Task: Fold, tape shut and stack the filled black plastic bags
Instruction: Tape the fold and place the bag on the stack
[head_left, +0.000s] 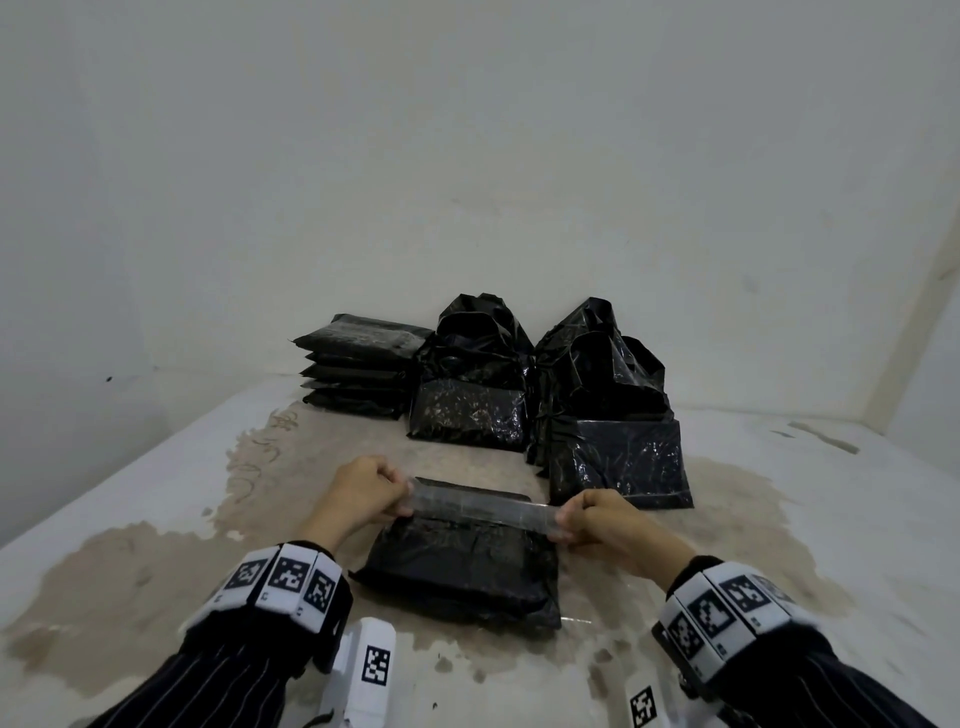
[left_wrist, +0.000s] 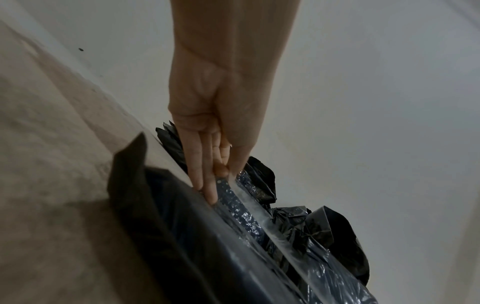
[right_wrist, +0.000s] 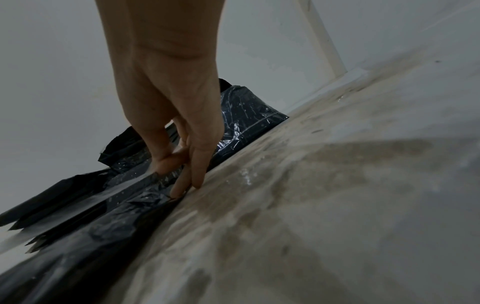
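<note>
A: Hands?
B: Left hand (head_left: 363, 493) and right hand (head_left: 597, 522) each pinch an end of the clear tape strip (head_left: 480, 506), stretched over the folded bag (head_left: 462, 566), lower centre on the desk (head_left: 831, 519).
A: Touching yet?
B: Probably just above; blurry. Keep it taut, centre over the flap, lower flat, then press outward.

The left hand (left_wrist: 215, 115) pinches one end of a clear tape strip (left_wrist: 262, 218) above the folded black bag (left_wrist: 182, 236).
</note>
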